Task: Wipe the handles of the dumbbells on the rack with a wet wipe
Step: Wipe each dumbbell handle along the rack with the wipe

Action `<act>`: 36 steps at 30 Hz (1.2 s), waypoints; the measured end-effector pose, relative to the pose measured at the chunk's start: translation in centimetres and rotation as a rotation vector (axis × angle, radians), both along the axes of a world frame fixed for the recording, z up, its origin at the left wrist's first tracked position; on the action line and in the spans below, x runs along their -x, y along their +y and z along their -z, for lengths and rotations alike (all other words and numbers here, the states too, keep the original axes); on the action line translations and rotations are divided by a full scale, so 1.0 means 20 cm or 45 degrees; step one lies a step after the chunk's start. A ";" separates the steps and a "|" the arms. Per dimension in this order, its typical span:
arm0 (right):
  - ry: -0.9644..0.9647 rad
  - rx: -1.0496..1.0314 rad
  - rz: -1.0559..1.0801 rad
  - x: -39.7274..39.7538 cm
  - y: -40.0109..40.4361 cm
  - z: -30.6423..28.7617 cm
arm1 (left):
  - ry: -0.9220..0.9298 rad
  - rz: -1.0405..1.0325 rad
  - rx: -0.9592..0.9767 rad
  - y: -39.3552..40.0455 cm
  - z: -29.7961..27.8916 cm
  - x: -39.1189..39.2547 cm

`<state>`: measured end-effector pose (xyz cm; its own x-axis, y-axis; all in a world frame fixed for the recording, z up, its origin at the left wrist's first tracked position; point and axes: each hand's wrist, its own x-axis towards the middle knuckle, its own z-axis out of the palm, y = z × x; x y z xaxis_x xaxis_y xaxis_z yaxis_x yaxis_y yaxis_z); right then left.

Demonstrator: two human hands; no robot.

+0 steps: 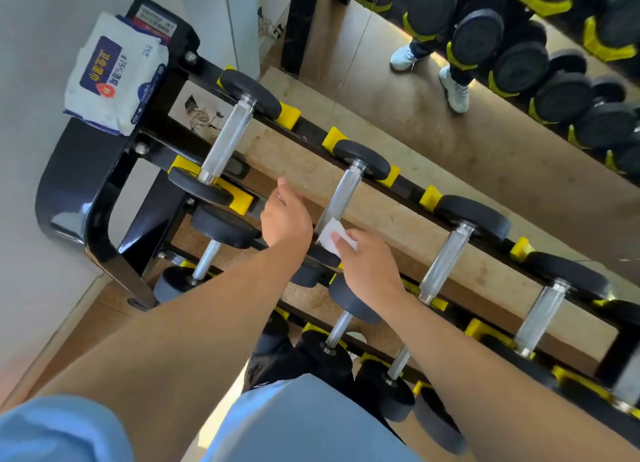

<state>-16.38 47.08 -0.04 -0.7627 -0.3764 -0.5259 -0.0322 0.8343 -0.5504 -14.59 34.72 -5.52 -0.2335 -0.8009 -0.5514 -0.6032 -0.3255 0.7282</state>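
Head view, looking steeply down over two bare forearms at a black dumbbell rack (104, 198) with yellow cradles, running from upper left to lower right of the frame.

Centre of frame: right hand (372, 266) pinching a folded white wet wipe (334, 235) against the near end of a knurled steel handle (341, 198), the second dumbbell from the left on the top tier. Wipe wrapped partly round the bar, apparently so that one stroke along it cleans most of the circumference.

Just left of that bar: left hand (285, 219), grasping nothing, fingers mostly hidden and seemingly loosely curled, hovering over the gap between the first two handles; probably held ready to steady the weight, though that is a guess.

Upper left: first dumbbell handle (228, 138) lying bare in its cradles. Right of centre: third handle (446, 264) and fourth handle (542, 318), likewise untouched by either hand. Lower tiers with smaller dumbbells under the forearms, partly hidden.

Far upper left: soft pack of wet wipes (116, 74) resting on the rack's end frame, within reach for a fresh sheet.

Upper right: wall mirror (398, 91) reflecting more dumbbells and a pair of white shoes.

Bottom edge: light blue sleeves (62, 430) and clothing.
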 end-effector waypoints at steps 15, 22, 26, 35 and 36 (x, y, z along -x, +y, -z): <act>0.999 -0.255 -1.384 0.55 -0.07 0.18 | -0.091 0.174 0.138 0.00 0.08 0.03; 0.566 0.138 -0.607 0.27 0.00 0.19 | -0.101 0.200 0.141 0.00 0.07 0.03; -0.225 0.449 0.973 0.15 -0.07 0.20 | -0.120 0.194 0.115 -0.01 0.08 0.03; -0.404 0.579 1.375 0.32 -0.37 -0.02 | -0.148 0.212 0.110 -0.01 0.07 0.03; -0.336 0.558 1.320 0.27 -0.38 -0.03 | -0.150 0.216 0.102 -0.01 0.07 0.03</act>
<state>-21.83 39.57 0.65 -0.6978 0.1768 -0.6941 0.7155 0.1287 -0.6866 -15.29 34.50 -6.91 -0.3059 -0.7979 -0.5194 -0.7270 -0.1565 0.6686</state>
